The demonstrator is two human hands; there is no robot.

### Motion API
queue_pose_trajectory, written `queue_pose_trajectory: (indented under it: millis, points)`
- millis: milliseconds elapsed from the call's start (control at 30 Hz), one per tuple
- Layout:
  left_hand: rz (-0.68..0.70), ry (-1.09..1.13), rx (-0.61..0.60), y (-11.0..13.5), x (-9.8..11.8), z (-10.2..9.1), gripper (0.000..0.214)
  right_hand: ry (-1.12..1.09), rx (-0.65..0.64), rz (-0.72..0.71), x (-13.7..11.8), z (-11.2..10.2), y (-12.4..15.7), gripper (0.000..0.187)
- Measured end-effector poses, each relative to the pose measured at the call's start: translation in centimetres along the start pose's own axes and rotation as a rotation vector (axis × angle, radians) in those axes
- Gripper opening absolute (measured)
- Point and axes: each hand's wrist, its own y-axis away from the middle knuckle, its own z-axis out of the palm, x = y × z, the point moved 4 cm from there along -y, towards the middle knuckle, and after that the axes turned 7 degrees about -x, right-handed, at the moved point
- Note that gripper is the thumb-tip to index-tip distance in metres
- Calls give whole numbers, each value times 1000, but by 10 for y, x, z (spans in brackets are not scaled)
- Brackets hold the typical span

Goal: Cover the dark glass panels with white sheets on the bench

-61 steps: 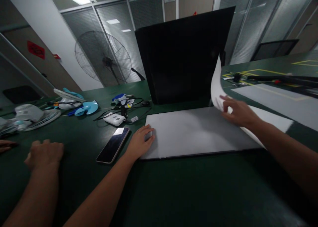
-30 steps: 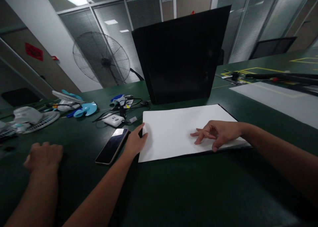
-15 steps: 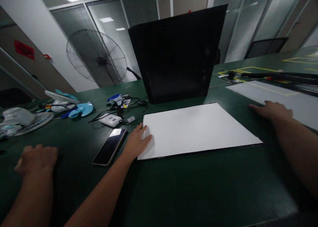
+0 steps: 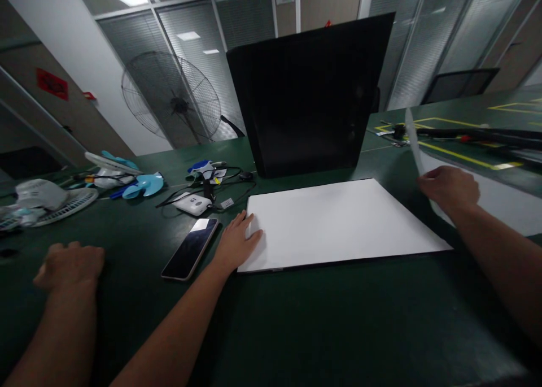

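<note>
A large white sheet (image 4: 339, 223) lies flat on the dark green table (image 4: 322, 325), on top of a thin dark panel. My left hand (image 4: 237, 243) rests open on the sheet's left edge, fingers flat. My right hand (image 4: 449, 190) is to the right of that sheet, closed in a pinch on another white sheet (image 4: 412, 138). This second sheet curls up on edge from a white pile (image 4: 502, 200) at the right.
A tall black panel (image 4: 309, 93) stands upright behind the sheet. A phone (image 4: 190, 248) lies left of my left hand, with a white device and cables (image 4: 195, 203) behind it. Another person's hand (image 4: 70, 265) rests at far left. Fan parts (image 4: 144, 185) and a floor fan (image 4: 171, 101) lie beyond.
My right hand laid a sheet flat on the stack, then moved right to the white pile and now lifts the edge of another sheet. My left hand stayed at the left edge.
</note>
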Motion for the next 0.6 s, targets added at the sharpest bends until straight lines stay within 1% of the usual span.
queue_pose_trajectory:
  millis: [67,133,167,233,300,400,467,500,600]
  points:
    - [3,2,3,0,1,0,66,-73,-5,-132,-28,-4,18,32]
    - [3,5,8,1,1,0,66,-137,-62,-354,-63,-5,42,24]
    - [2,7,10,1,0,0,66,-163,-119,-489,-82,-4,58,21]
    - [1,14,14,1,-1,0,65,-191,-284,-745,-115,1,93,20]
    - [2,27,18,1,-2,1,65,-187,-480,-948,-141,7,132,20]
    - [14,109,37,1,-2,-1,61,-110,-779,-1212,-166,12,183,14]
    - [36,176,49,1,-2,-3,55,-70,-903,-1327,-174,10,203,15]
    - [49,205,52,1,-2,-5,54,-66,-930,-1351,-175,8,208,18]
    - [59,280,49,0,-4,-10,51,-105,-955,-1336,-175,3,207,33]
